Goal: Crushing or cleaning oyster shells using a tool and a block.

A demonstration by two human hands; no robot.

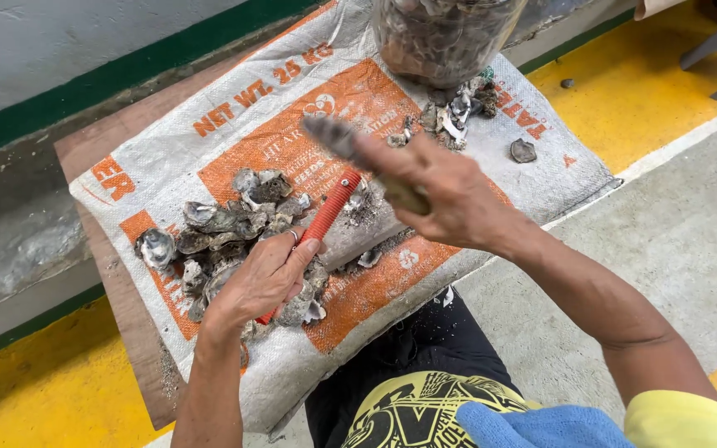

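**Shell and red-handled tool held over a sack-covered board**

The right hand (446, 195), fingers curled shut, grips an oyster shell (332, 135) that juts past the fingertips, raised above the middle of the woven sack (234, 108). The left hand (263, 278) is closed around a red-handled tool (325, 220) just beside the shell pile (226, 232) at the sack's left part. Likely hazard: the tool slipping off the wet shell toward the gripping fingers.
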